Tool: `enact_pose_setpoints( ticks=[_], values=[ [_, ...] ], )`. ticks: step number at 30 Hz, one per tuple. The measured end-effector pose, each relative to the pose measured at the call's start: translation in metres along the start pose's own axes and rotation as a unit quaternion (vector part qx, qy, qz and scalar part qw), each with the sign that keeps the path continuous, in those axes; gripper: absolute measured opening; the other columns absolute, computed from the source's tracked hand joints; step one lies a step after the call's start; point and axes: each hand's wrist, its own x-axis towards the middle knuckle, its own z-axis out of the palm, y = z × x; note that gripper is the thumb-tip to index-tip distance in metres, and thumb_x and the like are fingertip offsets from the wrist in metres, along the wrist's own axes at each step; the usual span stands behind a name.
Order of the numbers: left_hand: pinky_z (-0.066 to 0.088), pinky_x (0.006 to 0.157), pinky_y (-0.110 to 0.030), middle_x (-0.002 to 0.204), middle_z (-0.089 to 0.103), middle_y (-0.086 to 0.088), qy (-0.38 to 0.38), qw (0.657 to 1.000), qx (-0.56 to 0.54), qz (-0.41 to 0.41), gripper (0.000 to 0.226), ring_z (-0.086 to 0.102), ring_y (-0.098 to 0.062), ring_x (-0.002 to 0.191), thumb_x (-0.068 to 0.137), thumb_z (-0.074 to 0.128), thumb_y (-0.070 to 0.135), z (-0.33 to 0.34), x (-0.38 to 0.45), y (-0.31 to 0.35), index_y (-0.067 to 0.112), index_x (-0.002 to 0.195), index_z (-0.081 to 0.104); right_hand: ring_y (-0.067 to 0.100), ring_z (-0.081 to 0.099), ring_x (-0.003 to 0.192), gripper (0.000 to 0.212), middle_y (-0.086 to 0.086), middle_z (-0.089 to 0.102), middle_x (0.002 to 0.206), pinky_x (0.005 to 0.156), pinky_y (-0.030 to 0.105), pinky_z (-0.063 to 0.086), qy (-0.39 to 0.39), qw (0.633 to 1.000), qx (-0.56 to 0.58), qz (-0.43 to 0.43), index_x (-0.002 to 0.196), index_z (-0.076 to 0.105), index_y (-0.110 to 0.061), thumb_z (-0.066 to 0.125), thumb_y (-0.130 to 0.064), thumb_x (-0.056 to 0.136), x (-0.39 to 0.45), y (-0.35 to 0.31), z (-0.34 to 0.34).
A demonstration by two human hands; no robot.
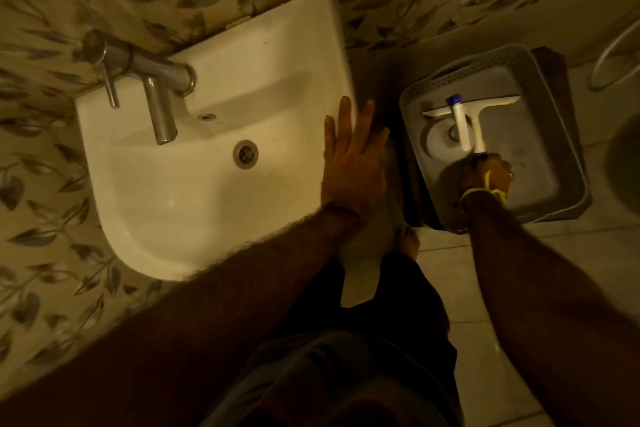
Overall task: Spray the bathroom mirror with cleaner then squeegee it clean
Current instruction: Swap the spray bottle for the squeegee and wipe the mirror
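A white squeegee (pixel 474 114) with a blue-tipped handle lies in a grey plastic basket (pixel 561 135) to the right of the sink. My right hand (pixel 488 175), with a yellow thread at the wrist, is closed around the squeegee's handle end inside the basket. Beneath the squeegee lies a white spray bottle (pixel 441 142) with a blue-capped nozzle (pixel 453 100). My left hand (pixel 351 163) rests flat, fingers spread, on the right rim of the white sink (pixel 214 184). The mirror is out of view.
A chrome tap (pixel 152 80) juts from the leaf-patterned tiled wall (pixel 52 184) over the sink. The basket stands on a dark stool (pixel 554 59). Pale floor tiles (pixel 450 288) lie below; my bare foot (pixel 408 239) shows beside the sink pedestal.
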Motion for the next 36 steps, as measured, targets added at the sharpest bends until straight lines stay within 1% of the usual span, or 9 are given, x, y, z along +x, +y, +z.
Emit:
enact_pose_setpoints(
  ticks=[7, 13, 16, 22, 26, 30, 32, 34, 36],
  values=[
    [0.015, 0.120, -0.069, 0.157, 0.042, -0.018, 0.017, 1.000, -0.006, 0.010, 0.040, 0.018, -0.054, 0.149, 0.081, 0.064, 0.000, 0.003, 0.000, -0.001, 0.008, 0.119, 0.073, 0.045, 0.058, 0.107, 0.035, 0.027, 0.061, 0.116, 0.092, 0.049, 0.050, -0.002, 1.000, 0.020, -0.021, 0.115, 0.061, 0.003, 0.054, -0.027, 0.097, 0.000, -0.004, -0.021],
    [0.009, 0.123, -0.066, 0.156, 0.045, -0.014, 0.005, 1.000, -0.006, 0.006, 0.035, 0.013, -0.052, 0.151, 0.084, 0.063, 0.002, 0.005, 0.000, -0.002, 0.009, 0.116, 0.075, 0.043, 0.060, 0.105, 0.032, 0.028, 0.063, 0.116, 0.088, 0.042, 0.048, 0.004, 0.996, 0.058, -0.064, 0.116, 0.062, 0.004, 0.054, -0.018, 0.096, -0.008, -0.023, -0.063],
    [0.005, 0.124, -0.064, 0.157, 0.043, -0.012, -0.001, 1.000, -0.004, 0.004, 0.037, 0.008, -0.047, 0.153, 0.085, 0.062, 0.005, 0.007, 0.001, -0.004, 0.011, 0.119, 0.074, 0.040, 0.063, 0.102, 0.030, 0.026, 0.066, 0.112, 0.076, 0.035, 0.047, 0.014, 0.995, 0.091, -0.048, 0.113, 0.065, 0.005, 0.058, -0.015, 0.091, -0.016, -0.036, -0.090],
    [-0.002, 0.125, -0.059, 0.158, 0.042, -0.010, -0.021, 1.000, 0.023, 0.005, 0.037, 0.002, -0.042, 0.155, 0.090, 0.061, 0.020, 0.011, 0.003, -0.008, 0.013, 0.124, 0.070, 0.039, 0.066, 0.101, 0.035, 0.025, 0.069, 0.110, 0.071, 0.036, 0.047, 0.090, 0.981, 0.170, -0.030, 0.111, 0.068, 0.005, 0.059, -0.023, 0.092, -0.055, -0.048, -0.142],
    [0.001, 0.124, -0.060, 0.160, 0.038, -0.008, -0.044, 0.998, 0.047, 0.001, 0.044, 0.004, -0.041, 0.155, 0.095, 0.058, 0.044, 0.004, 0.002, -0.006, 0.017, 0.129, 0.065, 0.038, 0.067, 0.090, 0.034, 0.023, 0.071, 0.100, 0.069, 0.037, 0.049, 0.152, 0.962, 0.223, -0.042, 0.104, 0.069, 0.003, 0.061, -0.027, 0.092, -0.103, -0.043, -0.166],
    [0.010, 0.127, -0.054, 0.164, 0.029, -0.015, -0.044, 0.994, -0.096, -0.024, 0.064, 0.007, -0.034, 0.156, 0.094, 0.063, 0.045, -0.025, -0.001, 0.000, 0.014, 0.148, 0.048, 0.025, 0.064, 0.074, 0.029, 0.015, 0.070, 0.089, 0.062, 0.033, 0.052, 0.229, 0.924, 0.289, -0.103, 0.103, 0.070, -0.002, 0.068, -0.027, 0.090, -0.164, -0.050, -0.191],
    [0.013, 0.127, -0.049, 0.166, 0.023, -0.016, -0.008, 0.989, -0.149, -0.009, 0.066, 0.008, -0.030, 0.157, 0.096, 0.065, 0.035, -0.051, -0.009, 0.001, 0.012, 0.152, 0.041, 0.019, 0.060, 0.069, 0.026, 0.010, 0.068, 0.084, 0.057, 0.025, 0.048, 0.262, 0.901, 0.319, -0.133, 0.100, 0.070, -0.005, 0.069, -0.028, 0.088, -0.198, -0.070, -0.205],
    [0.012, 0.127, -0.048, 0.165, 0.025, -0.017, 0.068, 0.984, -0.152, 0.066, 0.062, 0.011, -0.030, 0.156, 0.096, 0.064, 0.027, -0.085, -0.021, 0.002, 0.009, 0.151, 0.042, 0.018, 0.059, 0.067, 0.023, 0.008, 0.066, 0.078, 0.058, 0.027, 0.048, 0.289, 0.869, 0.365, -0.166, 0.095, 0.069, -0.005, 0.069, -0.027, 0.088, -0.234, -0.100, -0.220],
    [0.012, 0.127, -0.050, 0.162, 0.032, -0.017, 0.165, 0.965, -0.152, 0.139, 0.059, 0.019, -0.032, 0.155, 0.094, 0.064, 0.020, -0.124, -0.033, -0.003, 0.005, 0.148, 0.046, 0.017, 0.057, 0.066, 0.021, 0.005, 0.064, 0.077, 0.057, 0.022, 0.046, 0.312, 0.834, 0.400, -0.217, 0.094, 0.068, -0.005, 0.070, -0.025, 0.088, -0.273, -0.134, -0.231]
  ],
)
